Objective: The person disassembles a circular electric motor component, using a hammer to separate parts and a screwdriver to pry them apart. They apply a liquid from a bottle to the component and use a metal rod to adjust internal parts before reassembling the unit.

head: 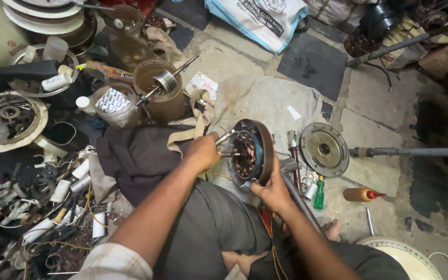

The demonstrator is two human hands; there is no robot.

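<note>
Motor: a ceiling-fan motor housing is standing on edge over the person's lap, copper windings facing the camera.
Left hand: the left hand is closing its fingers around a metal tool, poking it into the windings.
Right hand: the right hand is clamping the lower rim, seemingly steadying the housing.
Nearby: a round end cover is lying just beside, with a green bottle and an orange-capped bottle.
Crowding: a rotor in a jar and scattered parts are crowding the left.

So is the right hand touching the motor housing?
Touching. The head view shows the right hand gripping the lower rim of the round motor housing, fingers wrapped against its edge.
</note>
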